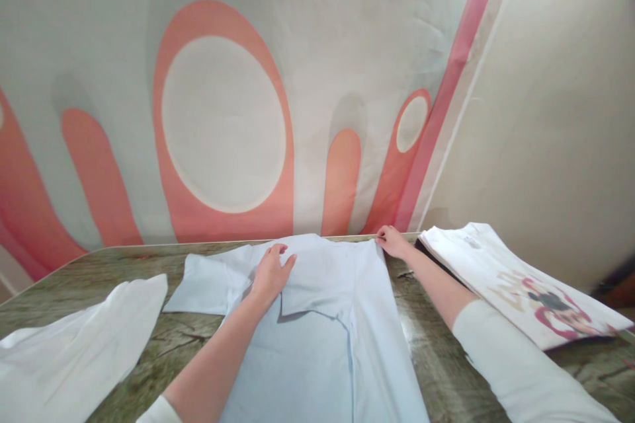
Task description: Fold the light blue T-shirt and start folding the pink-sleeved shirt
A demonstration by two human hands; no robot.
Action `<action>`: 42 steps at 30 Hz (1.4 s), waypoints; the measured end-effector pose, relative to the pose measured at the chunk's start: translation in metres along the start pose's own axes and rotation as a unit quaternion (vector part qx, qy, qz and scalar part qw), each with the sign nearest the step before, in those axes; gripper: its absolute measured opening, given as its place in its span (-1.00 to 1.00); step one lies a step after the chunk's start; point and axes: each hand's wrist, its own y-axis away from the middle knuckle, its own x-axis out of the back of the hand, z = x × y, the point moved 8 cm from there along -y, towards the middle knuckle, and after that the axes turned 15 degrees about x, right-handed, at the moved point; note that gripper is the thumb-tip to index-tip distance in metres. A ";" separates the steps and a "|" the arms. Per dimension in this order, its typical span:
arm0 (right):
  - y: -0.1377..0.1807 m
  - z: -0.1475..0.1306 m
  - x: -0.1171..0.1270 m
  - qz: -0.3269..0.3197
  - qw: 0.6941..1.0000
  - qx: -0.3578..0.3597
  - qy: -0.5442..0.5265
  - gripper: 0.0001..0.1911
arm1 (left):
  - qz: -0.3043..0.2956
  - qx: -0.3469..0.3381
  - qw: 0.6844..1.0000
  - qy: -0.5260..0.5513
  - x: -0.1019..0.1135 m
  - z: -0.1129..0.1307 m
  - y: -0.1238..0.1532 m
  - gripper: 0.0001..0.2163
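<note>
A pale blue short-sleeved T-shirt (307, 363) lies on the table in front of me. Its right side is folded inward, and that sleeve lies across the middle of the shirt. The other sleeve (201, 284) spreads out to the left. Over the upper middle of the shirt is my left hand (270, 274), its thumb apart from loosely bent fingers; whether it touches the cloth I cannot tell. My right hand (391, 242) pinches the folded edge at the shirt's far right corner.
A stack of folded white shirts (516, 284), the top one with a printed cartoon figure, lies on the right. White cloth (89, 344) covers part of the wood-patterned table (64, 291) at left. Behind the far edge stands a wall (317, 33) with orange-pink shapes.
</note>
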 end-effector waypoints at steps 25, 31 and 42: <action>0.044 -0.022 -0.017 -0.015 0.993 -0.046 0.107 -0.31 | -0.035 -0.046 0.998 0.017 -0.005 0.008 0.005 -0.86; 0.045 -0.104 -0.034 -0.073 0.979 0.190 0.005 -0.39 | -0.060 -0.030 0.998 0.009 -0.011 0.007 0.006 -0.79; 0.046 -0.091 -0.044 -0.139 0.987 0.077 0.033 -0.23 | -0.065 -0.041 0.995 -0.066 -0.007 0.016 0.020 -0.67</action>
